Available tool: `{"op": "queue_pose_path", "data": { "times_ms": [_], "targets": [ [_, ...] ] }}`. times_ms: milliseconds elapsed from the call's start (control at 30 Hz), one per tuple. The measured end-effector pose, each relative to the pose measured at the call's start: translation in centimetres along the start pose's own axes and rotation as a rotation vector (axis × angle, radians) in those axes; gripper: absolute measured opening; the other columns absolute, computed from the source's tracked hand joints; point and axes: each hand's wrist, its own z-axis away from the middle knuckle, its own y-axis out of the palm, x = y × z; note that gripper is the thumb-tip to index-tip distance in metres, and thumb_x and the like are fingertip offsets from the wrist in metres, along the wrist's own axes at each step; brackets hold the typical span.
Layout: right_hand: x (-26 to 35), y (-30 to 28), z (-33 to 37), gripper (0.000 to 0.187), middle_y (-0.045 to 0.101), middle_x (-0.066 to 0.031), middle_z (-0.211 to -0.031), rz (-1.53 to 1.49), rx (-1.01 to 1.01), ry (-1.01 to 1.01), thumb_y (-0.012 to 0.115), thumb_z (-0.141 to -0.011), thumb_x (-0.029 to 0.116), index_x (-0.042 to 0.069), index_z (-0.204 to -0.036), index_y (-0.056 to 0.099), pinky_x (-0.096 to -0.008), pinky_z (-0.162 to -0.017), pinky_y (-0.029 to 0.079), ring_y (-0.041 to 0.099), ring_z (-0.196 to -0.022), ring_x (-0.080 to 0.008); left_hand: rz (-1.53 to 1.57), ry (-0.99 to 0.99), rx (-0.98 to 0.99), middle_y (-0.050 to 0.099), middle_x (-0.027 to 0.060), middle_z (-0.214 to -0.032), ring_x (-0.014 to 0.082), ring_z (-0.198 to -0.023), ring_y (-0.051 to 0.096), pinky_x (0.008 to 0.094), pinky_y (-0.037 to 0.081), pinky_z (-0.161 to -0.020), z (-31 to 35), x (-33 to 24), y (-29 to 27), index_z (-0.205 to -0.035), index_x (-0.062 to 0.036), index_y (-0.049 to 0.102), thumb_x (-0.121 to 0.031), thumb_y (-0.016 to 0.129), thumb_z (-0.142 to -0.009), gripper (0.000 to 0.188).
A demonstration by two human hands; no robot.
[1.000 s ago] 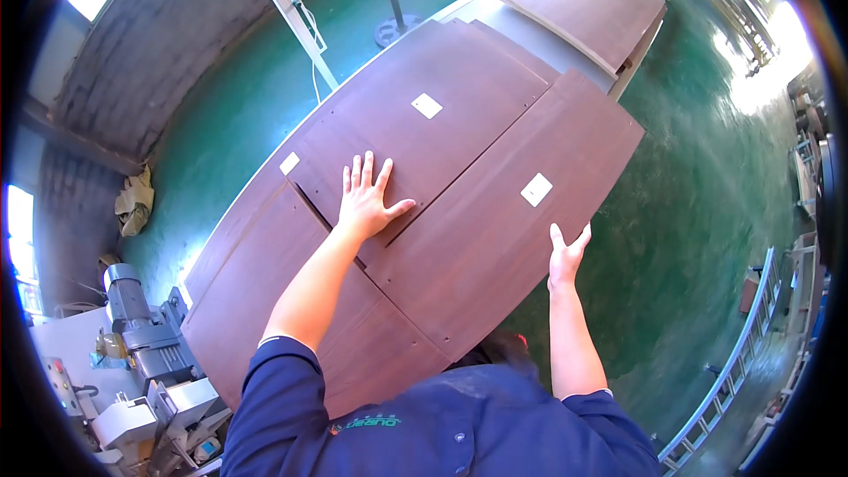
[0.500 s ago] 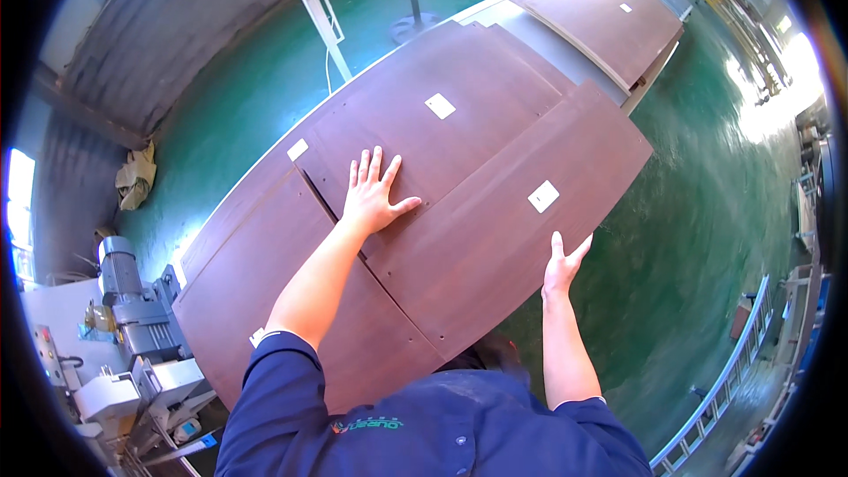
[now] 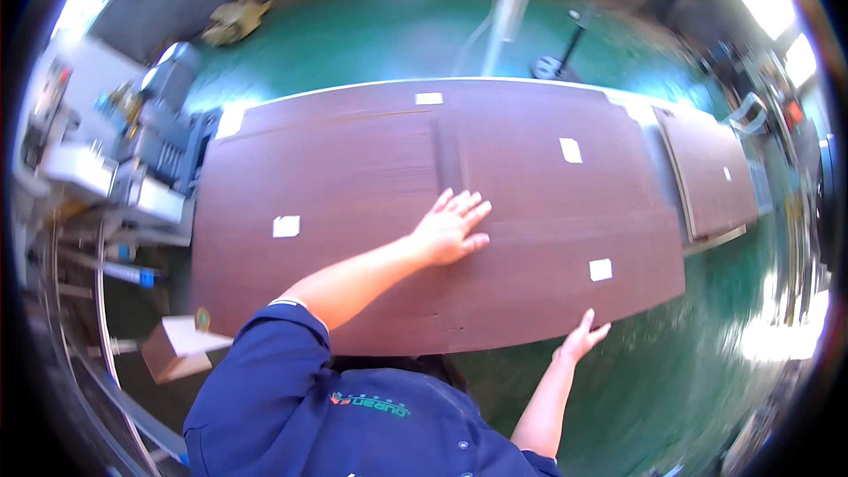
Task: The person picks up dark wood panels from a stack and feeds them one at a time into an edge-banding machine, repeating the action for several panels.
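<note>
Large dark brown flat panels (image 3: 521, 168) lie side by side on a long light-edged table in front of me. My left hand (image 3: 449, 228) rests flat on them with its fingers spread, close to the seam between the left and right panels. At the near edge of the right front panel (image 3: 530, 300) is my right hand (image 3: 580, 340). Its thumb points up against the edge and a finger stretches out to the right; its other fingers are hidden. Small white labels (image 3: 601, 269) are stuck on the panels.
Grey machinery with a motor (image 3: 168, 79) stands at the left. Another brown panel (image 3: 707, 172) lies at the table's right end. Beyond the table are a white post (image 3: 511, 13) and a dark stand (image 3: 565, 49) on the green floor (image 3: 371, 44). A box (image 3: 177, 349) sits low at the left.
The view has turned, so the panels now run nearly straight across. My left hand stays flat on them near the seam, my right at the near edge. The dark gap at the seam looks less distinct.
</note>
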Motion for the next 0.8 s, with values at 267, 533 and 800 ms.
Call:
{"op": "queue_pose_path", "data": {
  "times_ms": [267, 533, 800],
  "targets": [
    [4.4, 4.1, 6.5, 0.051, 0.051, -0.0233, -0.132, 0.458, -0.014, -0.708, 0.068, -0.088, 0.010, -0.005, -0.132, 0.047, -0.0454, -0.103, 0.042, 0.051, -0.120, -0.0357, 0.289, -0.370, -0.549, 0.058, 0.0138, -0.124, 0.0317, -0.118, 0.052, 0.0441, 0.038, -0.103, 32.8, -1.1, -0.7, -0.129, -0.0073, 0.054, -0.026, 0.063, -0.091, 0.043],
    [10.6, 20.1, 35.1, 0.056, 0.046, -0.0184, -0.137, 0.167, 0.901, -0.735, 0.063, -0.090, 0.009, -0.005, -0.140, 0.041, -0.0411, -0.107, 0.037, 0.045, -0.127, -0.0306, 0.558, -0.807, -0.916, 0.066, 0.0111, -0.096, 0.0286, -0.091, 0.065, 0.0383, 0.051, -0.083, 54.4, -1.6, 1.5, -0.108, -0.0052, 0.061, -0.024, 0.058, -0.093, 0.024],
    [2.3, 19.4, 64.1, 0.059, 0.047, -0.0159, -0.137, 0.213, 1.556, -0.916, 0.066, -0.085, 0.005, 0.002, -0.139, 0.044, -0.0434, -0.108, 0.034, 0.044, -0.126, -0.0299, 0.379, -1.293, -0.624, 0.065, 0.0142, -0.112, 0.0341, -0.107, 0.060, 0.0441, 0.047, -0.094, 73.6, -3.8, 7.6, -0.116, -0.0082, 0.062, -0.039, 0.059, -0.091, 0.039]
  ]
}}
